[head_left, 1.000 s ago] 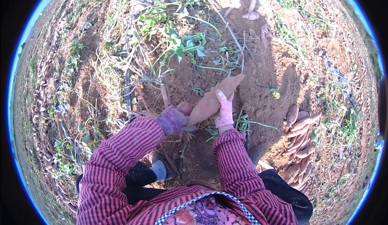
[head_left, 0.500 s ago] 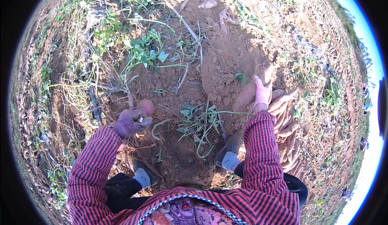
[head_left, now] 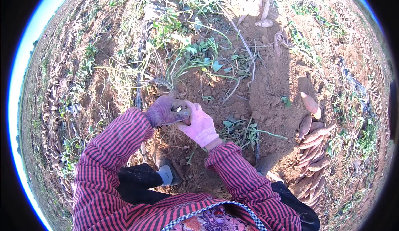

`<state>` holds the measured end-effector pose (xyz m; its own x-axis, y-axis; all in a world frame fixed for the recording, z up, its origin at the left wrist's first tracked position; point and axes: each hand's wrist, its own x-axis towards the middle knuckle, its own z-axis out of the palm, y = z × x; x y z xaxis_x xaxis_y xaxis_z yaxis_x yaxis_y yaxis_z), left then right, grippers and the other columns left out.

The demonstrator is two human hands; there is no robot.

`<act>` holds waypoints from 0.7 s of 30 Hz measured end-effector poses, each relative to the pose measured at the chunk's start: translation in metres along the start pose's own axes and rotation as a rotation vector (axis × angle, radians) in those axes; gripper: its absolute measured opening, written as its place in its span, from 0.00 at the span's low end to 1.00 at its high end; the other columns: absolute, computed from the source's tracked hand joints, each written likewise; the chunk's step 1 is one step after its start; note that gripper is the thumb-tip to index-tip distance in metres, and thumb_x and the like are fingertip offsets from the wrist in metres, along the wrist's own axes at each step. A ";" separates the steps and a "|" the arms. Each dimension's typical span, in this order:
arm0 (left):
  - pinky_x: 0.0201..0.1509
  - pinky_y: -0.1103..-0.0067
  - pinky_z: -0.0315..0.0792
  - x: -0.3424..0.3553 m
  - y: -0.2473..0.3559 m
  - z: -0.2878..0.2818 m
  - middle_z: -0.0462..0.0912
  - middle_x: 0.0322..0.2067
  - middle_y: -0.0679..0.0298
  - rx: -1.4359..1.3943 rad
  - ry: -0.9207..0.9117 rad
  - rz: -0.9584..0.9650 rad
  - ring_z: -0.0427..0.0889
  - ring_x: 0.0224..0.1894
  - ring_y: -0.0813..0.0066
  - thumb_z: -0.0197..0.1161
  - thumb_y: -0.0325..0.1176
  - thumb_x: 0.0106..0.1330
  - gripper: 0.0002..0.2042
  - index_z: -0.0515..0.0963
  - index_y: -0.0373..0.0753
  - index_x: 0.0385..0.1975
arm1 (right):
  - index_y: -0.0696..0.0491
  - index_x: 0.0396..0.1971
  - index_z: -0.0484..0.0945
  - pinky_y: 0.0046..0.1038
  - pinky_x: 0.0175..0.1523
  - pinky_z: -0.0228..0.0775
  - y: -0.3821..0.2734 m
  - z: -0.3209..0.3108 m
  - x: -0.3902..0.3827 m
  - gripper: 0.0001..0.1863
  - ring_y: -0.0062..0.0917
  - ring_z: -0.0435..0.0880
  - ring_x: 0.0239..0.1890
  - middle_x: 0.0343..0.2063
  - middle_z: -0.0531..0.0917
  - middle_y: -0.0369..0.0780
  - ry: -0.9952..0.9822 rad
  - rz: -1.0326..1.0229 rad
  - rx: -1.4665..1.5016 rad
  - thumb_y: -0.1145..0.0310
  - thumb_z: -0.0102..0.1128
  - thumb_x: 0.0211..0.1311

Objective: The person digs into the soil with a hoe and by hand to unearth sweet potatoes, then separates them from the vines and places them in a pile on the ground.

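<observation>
My left hand (head_left: 165,111), in a purple glove, and my right hand (head_left: 198,125), in a pink glove, meet over the dug soil at centre, fingers closed round a small sweet potato (head_left: 187,120) at the foot of a plant stalk (head_left: 170,94). The tuber is mostly hidden by my fingers. Cut vines with green leaves (head_left: 239,133) lie just right of my right hand. A long pink sweet potato (head_left: 309,104) rests at the top of a row of dug sweet potatoes (head_left: 311,156) on the right.
Leafy vines and dry stems (head_left: 195,48) cover the ground ahead and left. A dark plastic strip (head_left: 355,85) runs along the right. More tubers (head_left: 264,19) lie at the far top. My shoes (head_left: 168,173) stand in the soil below my hands.
The large sweet potato left my hands and now lies on the right-hand row. My right hand has come back from there to join my left on the small tuber.
</observation>
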<state>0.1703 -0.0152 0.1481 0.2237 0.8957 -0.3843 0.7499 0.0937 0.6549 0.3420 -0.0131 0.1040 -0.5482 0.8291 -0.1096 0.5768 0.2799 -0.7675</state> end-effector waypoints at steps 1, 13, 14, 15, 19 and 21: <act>0.46 0.70 0.72 -0.004 0.010 0.005 0.81 0.20 0.62 0.238 0.097 0.169 0.82 0.27 0.65 0.58 0.49 0.66 0.16 0.79 0.43 0.27 | 0.49 0.62 0.60 0.41 0.47 0.75 -0.003 0.004 0.000 0.44 0.43 0.81 0.45 0.47 0.73 0.49 -0.060 0.108 -0.083 0.52 0.72 0.45; 0.44 0.69 0.76 -0.144 -0.153 -0.145 0.82 0.26 0.61 0.983 0.042 -0.665 0.81 0.30 0.70 0.49 0.46 0.70 0.19 0.82 0.39 0.34 | 0.54 0.53 0.71 0.39 0.53 0.71 0.215 -0.208 -0.086 0.35 0.45 0.81 0.47 0.43 0.82 0.52 0.579 0.734 -0.551 0.43 0.61 0.52; 0.44 0.70 0.77 -0.180 -0.179 -0.169 0.83 0.32 0.58 0.797 0.183 -0.986 0.80 0.32 0.70 0.48 0.45 0.71 0.19 0.80 0.36 0.37 | 0.52 0.55 0.70 0.40 0.53 0.71 0.227 -0.238 -0.096 0.35 0.41 0.80 0.50 0.46 0.81 0.50 0.550 0.875 -0.602 0.43 0.60 0.53; 0.45 0.70 0.77 -0.213 -0.201 -0.187 0.83 0.33 0.58 0.690 0.268 -1.169 0.80 0.32 0.70 0.48 0.45 0.71 0.18 0.80 0.36 0.38 | 0.49 0.54 0.70 0.41 0.52 0.70 0.239 -0.253 -0.111 0.34 0.41 0.81 0.49 0.41 0.83 0.51 0.636 0.884 -0.779 0.42 0.60 0.53; 0.47 0.70 0.76 -0.303 -0.250 -0.206 0.83 0.37 0.58 0.535 0.333 -1.475 0.80 0.35 0.69 0.51 0.44 0.70 0.16 0.78 0.38 0.43 | 0.44 0.63 0.63 0.49 0.63 0.61 0.285 -0.299 -0.147 0.40 0.39 0.71 0.61 0.58 0.72 0.42 0.327 1.224 -0.882 0.47 0.64 0.51; 0.48 0.70 0.76 -0.291 -0.246 -0.194 0.83 0.39 0.58 0.527 0.290 -1.450 0.80 0.36 0.69 0.52 0.44 0.69 0.16 0.78 0.40 0.45 | 0.42 0.66 0.59 0.43 0.66 0.61 0.311 -0.305 -0.138 0.44 0.37 0.63 0.67 0.66 0.63 0.38 0.274 1.240 -1.056 0.48 0.66 0.49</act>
<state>-0.2005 -0.2145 0.2252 -0.9288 0.2354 -0.2861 0.3492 0.8145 -0.4633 0.7815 0.1073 0.0726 0.5819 0.8078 -0.0937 0.7481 -0.4865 0.4513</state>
